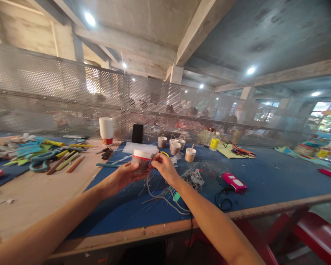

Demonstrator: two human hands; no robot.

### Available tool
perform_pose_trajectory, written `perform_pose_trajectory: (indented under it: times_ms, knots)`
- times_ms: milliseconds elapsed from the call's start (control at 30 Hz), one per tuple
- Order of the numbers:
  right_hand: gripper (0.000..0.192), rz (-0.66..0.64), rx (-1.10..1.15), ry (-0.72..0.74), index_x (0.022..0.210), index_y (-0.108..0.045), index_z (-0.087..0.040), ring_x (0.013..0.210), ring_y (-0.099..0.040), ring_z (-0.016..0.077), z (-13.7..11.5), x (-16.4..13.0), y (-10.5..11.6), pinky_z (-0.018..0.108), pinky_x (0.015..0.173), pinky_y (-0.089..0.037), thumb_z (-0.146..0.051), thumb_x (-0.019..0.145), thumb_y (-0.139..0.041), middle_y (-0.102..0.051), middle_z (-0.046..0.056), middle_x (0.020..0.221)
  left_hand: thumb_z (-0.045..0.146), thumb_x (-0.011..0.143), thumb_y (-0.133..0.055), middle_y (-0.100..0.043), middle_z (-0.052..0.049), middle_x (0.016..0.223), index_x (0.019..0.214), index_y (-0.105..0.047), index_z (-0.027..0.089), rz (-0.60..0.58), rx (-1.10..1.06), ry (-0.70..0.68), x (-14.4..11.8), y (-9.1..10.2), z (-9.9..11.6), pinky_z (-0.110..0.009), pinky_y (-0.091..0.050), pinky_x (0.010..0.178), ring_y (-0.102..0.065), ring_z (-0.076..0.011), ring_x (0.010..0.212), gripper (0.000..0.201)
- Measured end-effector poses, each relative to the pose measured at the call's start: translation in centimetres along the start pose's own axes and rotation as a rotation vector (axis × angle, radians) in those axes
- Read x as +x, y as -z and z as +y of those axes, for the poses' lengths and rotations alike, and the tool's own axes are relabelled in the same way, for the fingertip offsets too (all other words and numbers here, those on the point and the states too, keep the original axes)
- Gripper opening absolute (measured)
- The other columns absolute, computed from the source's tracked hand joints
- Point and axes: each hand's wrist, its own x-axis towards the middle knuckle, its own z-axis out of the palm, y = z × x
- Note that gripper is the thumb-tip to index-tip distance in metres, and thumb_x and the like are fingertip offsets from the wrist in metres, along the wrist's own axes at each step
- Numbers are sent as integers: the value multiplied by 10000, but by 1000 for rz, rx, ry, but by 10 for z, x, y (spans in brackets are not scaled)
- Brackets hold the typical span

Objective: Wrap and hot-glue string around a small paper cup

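My left hand (pixel 123 175) is closed around a paper cup (pixel 142 155) with a white rim and a red band, held upright above the blue table mat. The cup's lower part looks wrapped in grey-brown cord. At the cup's right side, the fingertips of my right hand (pixel 165 166) are pinched on the grey cord (pixel 151 189), whose exact end is hidden by the fingers. Loose cord loops down onto the mat below. Beyond my hands stand several small cord-wrapped cups (pixel 175 148), some with handles, and another with a stick (pixel 190 154).
A stack of paper cups (pixel 106 129) and a dark phone (pixel 137 133) stand by the perforated metal screen. Scissors (pixel 48 160) and clay tools lie left. Right of the tangled cord are a pink device (pixel 234 183) with a black cable and a yellow-labelled bottle (pixel 214 142).
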Motion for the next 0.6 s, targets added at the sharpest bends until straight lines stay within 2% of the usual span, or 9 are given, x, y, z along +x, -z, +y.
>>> perform_pose_trajectory:
  times_ms: [233,400,600]
  knots:
    - [71,8,13,-4,732,-543,-224,675,-641,165,-3,0,-1,275,690,-487,-236,723,-613,-646,-38,670,329,940,-606,-731,-122,1276,1288,-676,134,23,26,21,-1,-4,3,-442,-441,1122,-652,-329,1208,405]
    - [60,8,-12,0,744,-544,-225,689,-639,165,-1,0,0,275,697,-488,-243,741,-602,-656,-33,680,318,949,-589,-727,-128,1285,1279,-682,147,15,16,21,-1,-2,2,-409,-464,1105,-668,-302,1191,383]
    - [65,7,-19,-3,757,-541,-226,694,-648,165,-1,-1,0,276,707,-495,-246,750,-603,-661,-34,688,306,969,-554,-709,-125,1318,1290,-678,155,-10,9,11,0,1,-1,-412,-447,1114,-645,-311,1230,377]
